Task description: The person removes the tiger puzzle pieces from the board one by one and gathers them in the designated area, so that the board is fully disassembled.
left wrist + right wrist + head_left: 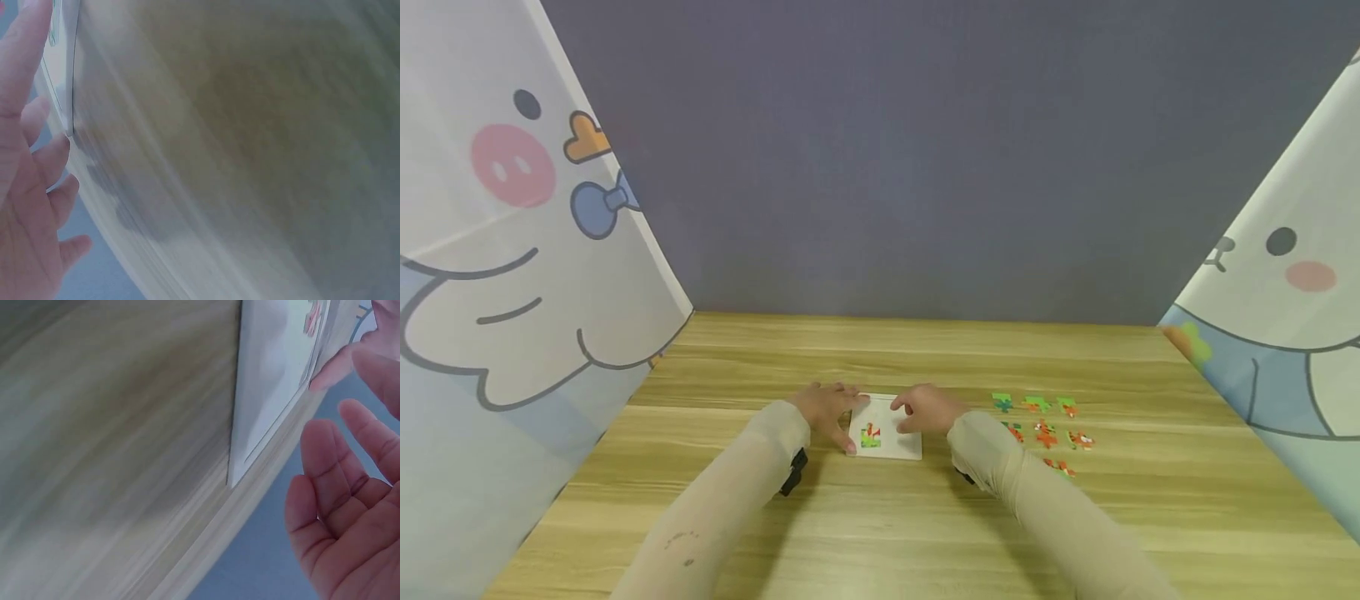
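Note:
A white puzzle tray (901, 450) lies on the table between the two hands. In its lower left corner sits a green and red jigsaw piece (871, 435). My left hand (829, 410) is spread along the tray's left side, thumb at the near corner and fingertips at the far one. Over the right part of the tray is my right hand (928, 408), its thumb and index finger apart. The right wrist view shows that hand (350, 506) with loosely bent fingers and nothing in them, beside the tray's edge (240, 444).
Right of the tray, several loose jigsaw pieces, among them an orange one (1046, 434) and a green one (1002, 402), lie in rough rows on the wooden table (880, 533). A grey panel (880, 167) stands behind, with cartoon-printed cloths at both sides.

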A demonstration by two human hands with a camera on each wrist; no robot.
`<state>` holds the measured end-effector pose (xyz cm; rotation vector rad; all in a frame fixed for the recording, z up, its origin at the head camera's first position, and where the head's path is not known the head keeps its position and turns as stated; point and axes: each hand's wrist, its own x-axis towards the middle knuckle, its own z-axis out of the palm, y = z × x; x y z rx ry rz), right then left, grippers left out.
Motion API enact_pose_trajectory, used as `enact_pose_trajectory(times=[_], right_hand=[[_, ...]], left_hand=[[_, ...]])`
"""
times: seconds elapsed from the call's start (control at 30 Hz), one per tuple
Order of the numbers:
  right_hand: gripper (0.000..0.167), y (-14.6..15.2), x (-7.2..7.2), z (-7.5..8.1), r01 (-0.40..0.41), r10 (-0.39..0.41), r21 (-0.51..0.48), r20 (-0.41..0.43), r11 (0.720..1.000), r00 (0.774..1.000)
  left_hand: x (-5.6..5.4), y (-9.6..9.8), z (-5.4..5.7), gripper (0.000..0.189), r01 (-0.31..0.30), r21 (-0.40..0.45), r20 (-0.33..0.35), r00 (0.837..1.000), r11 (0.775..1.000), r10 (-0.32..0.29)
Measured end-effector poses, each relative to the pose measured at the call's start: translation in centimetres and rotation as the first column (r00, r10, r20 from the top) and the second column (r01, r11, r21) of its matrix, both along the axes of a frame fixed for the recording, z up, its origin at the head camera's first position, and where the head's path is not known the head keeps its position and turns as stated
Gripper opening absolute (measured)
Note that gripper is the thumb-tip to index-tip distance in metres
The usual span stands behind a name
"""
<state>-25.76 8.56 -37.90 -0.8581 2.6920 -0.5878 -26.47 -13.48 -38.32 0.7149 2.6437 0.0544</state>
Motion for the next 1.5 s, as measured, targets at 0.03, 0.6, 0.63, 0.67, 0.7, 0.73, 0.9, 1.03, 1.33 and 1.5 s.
enact_pose_trajectory(times=[0.03,0.6,0.63,0.67,0.7,0.73,0.9,1.03,1.33,1.5], right_hand=[[0.031,-0.3,0.0,-0.1,0.003,-0.003,0.004,0.008,1.000,1.000],[0.035,-2.9,0.0,-2.1,0.015,-0.015,0.010,0.020,1.000,1.000],[0.035,-2.9,0.0,-2.1,0.029,-0.030,0.007,0.023,1.000,0.999],[0.035,-3.0,0.0,-2.1,0.048,-0.049,0.002,0.032,0.999,0.998],[0.035,-3.1,0.0,-2.2,0.068,-0.068,-0.001,0.043,0.998,0.997],[0.036,-3.2,0.0,-2.2,0.086,-0.086,-0.004,0.055,0.996,0.995],[0.038,-3.4,0.2,-2.3,0.139,-0.137,-0.013,0.111,0.990,0.984],[0.041,-3.5,0.3,-2.0,0.132,-0.131,-0.003,0.126,0.991,0.983],[0.043,-3.6,0.5,-2.3,0.100,-0.100,0.007,0.116,0.995,0.988],[0.038,-3.6,0.5,-2.4,0.103,-0.101,-0.006,0.129,0.995,0.986]], left_hand=[[0.0,0.0,-0.1,0.094,0.000,-0.006,-0.002,1.000,1.000,0.000],[-0.5,0.5,-0.5,0.098,0.014,-0.049,-0.020,1.000,0.999,-0.015],[-0.5,0.5,-0.5,0.099,0.017,-0.056,-0.024,1.000,0.998,-0.019],[-0.6,0.4,-0.5,0.099,0.020,-0.062,-0.028,0.999,0.998,-0.022],[-0.6,0.4,-0.6,0.099,0.022,-0.067,-0.027,0.999,0.997,-0.024],[-0.6,0.4,-0.7,0.100,0.023,-0.070,-0.024,0.999,0.997,-0.025],[-0.5,0.5,-0.5,0.099,0.040,-0.072,-0.024,0.999,0.997,-0.042],[-0.3,0.7,-0.2,0.097,0.047,-0.093,-0.034,0.998,0.995,-0.050],[-0.1,1.2,-0.2,0.098,0.032,-0.170,-0.069,0.997,0.985,-0.044],[0.3,1.5,0.3,0.099,0.031,-0.193,-0.078,0.996,0.981,-0.047]])
